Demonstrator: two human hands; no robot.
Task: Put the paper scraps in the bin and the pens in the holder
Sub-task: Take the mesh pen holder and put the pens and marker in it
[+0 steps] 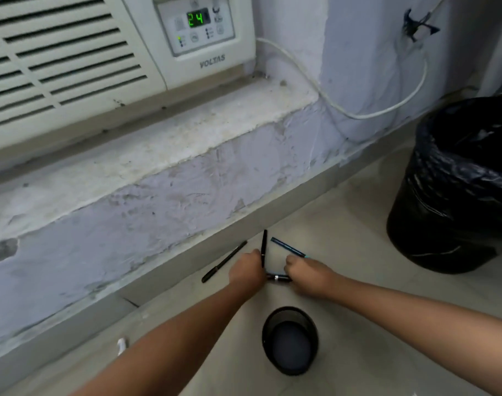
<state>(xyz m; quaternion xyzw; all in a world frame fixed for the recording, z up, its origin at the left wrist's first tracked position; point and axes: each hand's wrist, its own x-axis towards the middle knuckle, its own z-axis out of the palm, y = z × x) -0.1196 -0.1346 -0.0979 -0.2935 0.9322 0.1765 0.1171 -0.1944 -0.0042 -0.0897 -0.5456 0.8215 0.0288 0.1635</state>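
Observation:
Several pens lie on the tiled floor by the wall. My left hand point(245, 268) is closed around an upright black pen point(263, 245). My right hand point(309, 274) grips a blue pen point(287, 247) that slants up to the left. A short dark pen with a silver band point(278, 278) lies flat between the two hands, touching both. Another black pen point(224, 264) lies loose on the floor left of my left hand. The black mesh pen holder point(290, 340) stands nearer to me, below the hands, with nothing visible in it. The bin point(455, 195) with a black liner stands at the right.
A small white scrap point(121, 344) lies on the floor at the lower left. A window air conditioner point(101, 58) sits on a worn ledge above. A white cable point(358, 110) loops down the wall near the bin.

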